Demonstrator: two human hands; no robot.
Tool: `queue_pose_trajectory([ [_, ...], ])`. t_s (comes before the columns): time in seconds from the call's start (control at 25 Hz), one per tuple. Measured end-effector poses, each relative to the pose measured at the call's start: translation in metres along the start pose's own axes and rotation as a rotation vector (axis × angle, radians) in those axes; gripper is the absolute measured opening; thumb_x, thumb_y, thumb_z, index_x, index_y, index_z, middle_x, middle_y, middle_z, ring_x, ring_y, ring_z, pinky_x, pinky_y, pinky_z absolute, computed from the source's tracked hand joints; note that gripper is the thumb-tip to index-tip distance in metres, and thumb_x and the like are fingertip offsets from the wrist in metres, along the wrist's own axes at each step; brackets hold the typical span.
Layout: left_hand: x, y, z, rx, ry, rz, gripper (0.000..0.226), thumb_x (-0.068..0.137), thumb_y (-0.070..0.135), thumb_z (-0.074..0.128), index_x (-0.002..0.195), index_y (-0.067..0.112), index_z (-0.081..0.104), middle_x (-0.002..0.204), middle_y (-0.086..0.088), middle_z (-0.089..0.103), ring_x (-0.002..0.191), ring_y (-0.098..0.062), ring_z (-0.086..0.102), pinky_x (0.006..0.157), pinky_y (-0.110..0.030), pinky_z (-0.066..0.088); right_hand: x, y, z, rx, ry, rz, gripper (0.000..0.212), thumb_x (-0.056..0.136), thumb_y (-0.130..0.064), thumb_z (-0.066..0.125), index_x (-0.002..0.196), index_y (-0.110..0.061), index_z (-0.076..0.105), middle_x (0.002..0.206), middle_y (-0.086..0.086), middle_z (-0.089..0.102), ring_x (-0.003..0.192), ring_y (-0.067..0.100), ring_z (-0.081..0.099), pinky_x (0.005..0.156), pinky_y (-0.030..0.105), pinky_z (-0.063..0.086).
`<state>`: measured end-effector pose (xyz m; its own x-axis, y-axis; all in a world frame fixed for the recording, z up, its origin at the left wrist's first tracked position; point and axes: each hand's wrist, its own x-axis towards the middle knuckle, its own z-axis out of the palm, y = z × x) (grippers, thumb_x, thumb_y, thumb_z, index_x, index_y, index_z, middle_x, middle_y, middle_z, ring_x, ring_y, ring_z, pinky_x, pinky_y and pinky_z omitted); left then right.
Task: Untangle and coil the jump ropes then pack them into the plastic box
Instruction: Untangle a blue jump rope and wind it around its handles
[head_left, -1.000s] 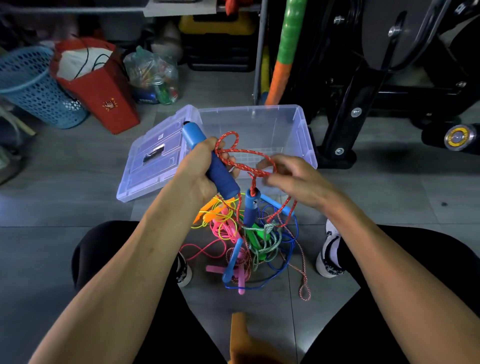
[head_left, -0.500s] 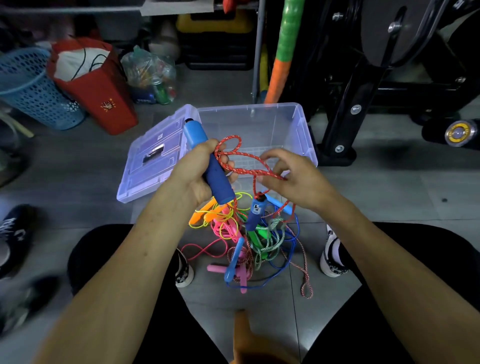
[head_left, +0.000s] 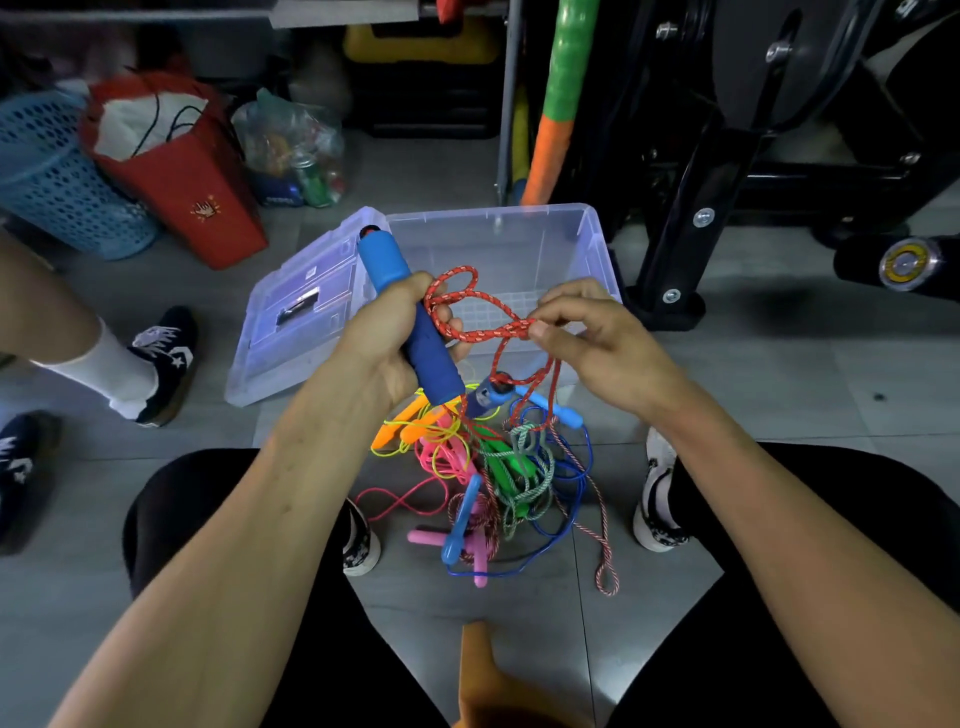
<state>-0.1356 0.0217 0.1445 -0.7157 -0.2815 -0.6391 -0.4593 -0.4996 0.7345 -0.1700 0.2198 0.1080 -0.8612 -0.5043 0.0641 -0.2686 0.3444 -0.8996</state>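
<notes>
The right hand (head_left: 597, 343) now pinches the red rope (head_left: 488, 325) higher, stretching a coil loop toward the handle (head_left: 415, 322) the left hand (head_left: 384, 343) clutches; a second handle (head_left: 485, 397) seemingly rises off the pile (head_left: 483, 467).

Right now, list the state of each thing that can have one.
Left hand: grips the blue handle.
Right hand: pinches the red rope, looped between both hands.
Plastic box: open, no ropes packed.
Lid: off, leaning on the box.
Rope pile: tangled on the floor.
</notes>
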Motion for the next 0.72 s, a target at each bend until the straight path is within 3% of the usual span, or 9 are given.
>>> queue_pose_trajectory([
  [0.16,0.003,-0.006,0.007,0.017,0.025,-0.025,0.024,0.097,0.023,0.049,0.073,0.016,0.051,0.044,0.005,0.049,0.040,-0.008,0.046,0.052,-0.024,0.052,-0.005,0.005,0.001,-0.638,0.112,-0.320,0.028,0.095,-0.026,0.049,0.095,-0.007,0.069,0.088,0.011,0.058,0.077,0.031,0.060,0.067,0.035,0.052],
  [0.24,0.005,-0.008,0.008,-0.001,0.047,-0.038,0.025,0.096,0.022,0.050,0.072,0.016,0.050,0.044,0.004,0.049,0.038,-0.007,0.048,0.053,-0.025,0.052,-0.007,0.003,0.003,-0.841,0.099,-0.296,0.019,0.094,-0.018,0.050,0.096,-0.004,0.062,0.082,0.013,0.063,0.070,0.039,0.061,0.057,0.041,0.052],
  [0.32,0.005,-0.010,0.009,-0.021,0.052,-0.052,0.026,0.096,0.021,0.051,0.071,0.015,0.050,0.044,0.004,0.049,0.039,-0.008,0.048,0.052,-0.025,0.051,-0.009,-0.001,0.007,-0.867,0.066,-0.203,0.013,0.088,-0.008,0.053,0.100,-0.002,0.057,0.077,0.016,0.064,0.062,0.042,0.058,0.052,0.038,0.044],
  [0.44,0.005,-0.013,0.012,-0.031,0.056,-0.077,0.025,0.096,0.021,0.052,0.072,0.015,0.049,0.046,0.003,0.049,0.040,-0.008,0.048,0.053,-0.026,0.050,-0.013,-0.001,0.005,-0.818,0.071,-0.281,0.012,0.079,-0.003,0.057,0.091,-0.002,0.057,0.076,0.016,0.060,0.058,0.039,0.055,0.048,0.036,0.041],
  [0.52,0.005,-0.015,0.013,-0.030,0.064,-0.084,0.025,0.096,0.021,0.052,0.072,0.015,0.049,0.045,0.003,0.048,0.040,-0.008,0.047,0.052,-0.026,0.049,-0.013,0.004,0.003,-0.674,0.070,-0.265,0.007,0.080,-0.004,0.061,0.086,-0.008,0.059,0.083,0.008,0.060,0.068,0.031,0.058,0.056,0.039,0.050],
  [0.64,0.009,-0.016,0.013,-0.030,0.091,-0.074,0.026,0.095,0.021,0.052,0.070,0.015,0.048,0.044,0.003,0.048,0.039,-0.009,0.046,0.048,-0.022,0.048,-0.011,-0.001,-0.002,-0.113,-0.019,0.127,0.018,0.086,-0.007,0.068,0.093,-0.021,0.061,0.079,-0.006,0.068,0.081,0.014,0.066,0.084,0.037,0.054],
  [0.72,0.010,-0.016,0.013,-0.031,0.090,-0.071,0.026,0.095,0.020,0.052,0.070,0.015,0.048,0.044,0.003,0.048,0.037,-0.009,0.046,0.046,-0.021,0.048,-0.013,-0.006,-0.007,0.204,-0.120,0.286,0.021,0.093,-0.002,0.058,0.097,-0.023,0.061,0.071,-0.006,0.069,0.080,0.009,0.067,0.089,0.033,0.049],
])
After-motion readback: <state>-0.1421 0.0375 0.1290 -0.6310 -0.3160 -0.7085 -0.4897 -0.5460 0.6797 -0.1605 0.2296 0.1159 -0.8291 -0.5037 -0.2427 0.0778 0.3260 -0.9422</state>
